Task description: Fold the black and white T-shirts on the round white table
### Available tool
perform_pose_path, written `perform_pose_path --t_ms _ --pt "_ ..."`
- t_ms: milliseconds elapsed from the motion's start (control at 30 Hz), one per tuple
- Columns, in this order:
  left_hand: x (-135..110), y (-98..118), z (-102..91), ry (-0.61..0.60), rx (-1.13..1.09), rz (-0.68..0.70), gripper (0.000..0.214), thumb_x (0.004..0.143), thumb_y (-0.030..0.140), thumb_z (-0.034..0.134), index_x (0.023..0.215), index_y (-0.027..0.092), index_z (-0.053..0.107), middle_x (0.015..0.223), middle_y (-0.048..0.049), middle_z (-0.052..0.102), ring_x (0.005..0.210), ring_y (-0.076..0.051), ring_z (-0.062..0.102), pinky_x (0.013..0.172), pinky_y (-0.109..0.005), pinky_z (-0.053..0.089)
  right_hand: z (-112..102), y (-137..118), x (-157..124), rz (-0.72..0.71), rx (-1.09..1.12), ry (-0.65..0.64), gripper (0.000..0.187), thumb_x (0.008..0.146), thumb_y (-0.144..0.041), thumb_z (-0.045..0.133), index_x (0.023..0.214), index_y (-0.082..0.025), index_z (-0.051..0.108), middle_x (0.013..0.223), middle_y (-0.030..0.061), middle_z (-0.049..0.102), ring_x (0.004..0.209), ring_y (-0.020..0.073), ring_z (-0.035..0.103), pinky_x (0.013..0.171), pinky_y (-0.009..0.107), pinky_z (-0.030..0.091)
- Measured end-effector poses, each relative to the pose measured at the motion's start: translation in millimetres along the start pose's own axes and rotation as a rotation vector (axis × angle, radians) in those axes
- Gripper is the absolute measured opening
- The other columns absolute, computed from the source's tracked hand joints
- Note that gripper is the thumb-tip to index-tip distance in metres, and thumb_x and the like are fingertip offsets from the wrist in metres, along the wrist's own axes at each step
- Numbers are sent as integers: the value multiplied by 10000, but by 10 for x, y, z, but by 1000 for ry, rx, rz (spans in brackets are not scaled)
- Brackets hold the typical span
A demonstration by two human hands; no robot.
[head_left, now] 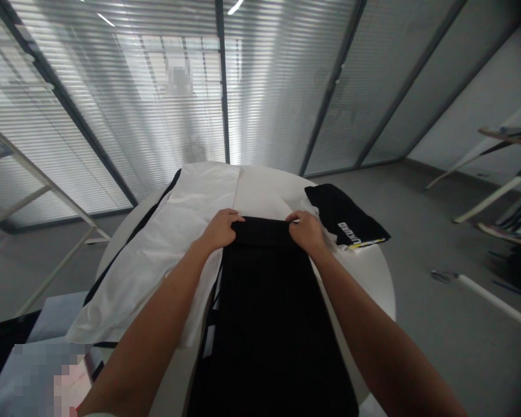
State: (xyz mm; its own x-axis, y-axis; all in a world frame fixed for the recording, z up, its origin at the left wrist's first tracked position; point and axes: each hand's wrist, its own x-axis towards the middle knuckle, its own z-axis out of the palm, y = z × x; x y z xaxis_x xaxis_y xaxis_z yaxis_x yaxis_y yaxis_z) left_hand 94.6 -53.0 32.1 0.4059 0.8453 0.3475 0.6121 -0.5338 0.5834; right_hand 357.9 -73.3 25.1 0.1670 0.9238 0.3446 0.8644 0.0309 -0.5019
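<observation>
A long black folded garment (pixel 273 313) runs from the near edge of the view towards the middle of a round white table (pixel 260 188). My left hand (pixel 220 233) pinches its far left corner, and my right hand (pixel 306 230) grips the far right corner. Between the hands, the cloth's far edge lies fairly straight, with a band or fold across it. White cloth with black along its outer edge (pixel 156 249) spreads beside my left hand. Right of my right hand lies a small black folded garment (pixel 345 214) with white lettering. What kind of garment I hold cannot be made out.
Behind the table stands a glass partition with blinds (pixel 269 87). A white metal frame (pixel 52 185) rises at left, above pale papers or packets (pixel 35 359). On the right floor lie a white tube (pixel 495 301) and another table's legs (pixel 488 200).
</observation>
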Motion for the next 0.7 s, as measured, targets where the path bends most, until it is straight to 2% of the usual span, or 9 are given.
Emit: perform_pose_path --t_ms 67,167,233,333,467,600,700 --pt "13 115 32 29 62 37 536 618 -9 484 1023 224 747 1193 -74 647 1186 -276 536 1097 -447 361 -18 -23 -23 16 -36 -15 264 699 -92 509 813 -216 713 873 86 675 835 242 609 786 346 451" --pt "-22 294 152 -13 129 92 481 793 88 463 1224 178 656 1297 -114 598 1263 -272 486 1124 -432 316 -53 -94 -72 -5 -139 9 253 725 -105 520 863 -192 713 916 127 672 908 279 588 820 385 443" --pt "-78 361 261 -73 205 72 474 907 241 437 1364 163 535 1405 -136 516 1352 -292 398 1153 -465 243 -70 -162 -113 -58 -199 51 274 764 -141 522 968 -181 702 1012 144 669 1023 309 553 880 424 430" --pt "-160 369 386 -146 375 31 562 976 432 334 1470 167 384 1514 -140 388 1433 -303 267 1176 -495 145 -49 -247 -183 -178 -230 36 379 879 -249 467 1226 -200 610 1228 126 621 1183 314 486 967 478 396" --pt "-179 325 405 -215 498 10 585 990 460 264 1505 187 310 1553 -122 327 1454 -278 223 1183 -482 128 69 -241 -252 -295 -316 -136 509 985 -437 313 1465 -284 386 1505 74 409 1395 319 293 1091 597 231" --pt "-143 300 339 -270 468 -16 560 978 448 302 1495 232 331 1568 -89 307 1460 -267 210 1176 -501 143 165 -140 -250 -236 -372 -392 601 981 -561 191 1531 -321 236 1583 53 260 1440 354 202 1087 674 163" --pt "-125 282 294 -306 438 -38 546 962 430 352 1480 257 357 1575 -74 294 1460 -269 212 1168 -527 145 164 -82 -220 -206 -359 -476 632 966 -604 153 1543 -346 165 1602 25 202 1453 352 161 1096 679 133"
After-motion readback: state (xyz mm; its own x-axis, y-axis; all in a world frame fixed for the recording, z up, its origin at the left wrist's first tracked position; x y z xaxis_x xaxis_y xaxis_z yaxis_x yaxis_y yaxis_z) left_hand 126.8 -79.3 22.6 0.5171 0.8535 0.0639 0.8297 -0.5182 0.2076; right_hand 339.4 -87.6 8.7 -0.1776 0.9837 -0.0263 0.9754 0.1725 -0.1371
